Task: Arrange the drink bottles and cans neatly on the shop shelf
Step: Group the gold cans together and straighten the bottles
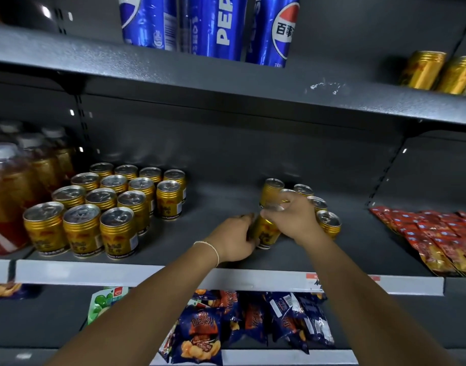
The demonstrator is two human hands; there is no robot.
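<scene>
On the middle shelf [226, 252], a tidy block of several gold cans [107, 204] stands at the left. To the right is a looser cluster of gold cans [328, 223]. My left hand [234, 239] wraps the side of one gold can [264, 233] at the cluster's front. My right hand [292, 217] grips the top of another gold can just behind it, fingers closed over its lid. A further gold can [271, 190] stands upright behind my fingers.
Blue Pepsi cans [221, 25] and two gold cans [437, 71] stand on the upper shelf. Amber bottles with white caps [12, 191] fill the left end. Red snack packets [437, 236] lie at the right. Blue snack bags [239, 320] sit on the shelf below.
</scene>
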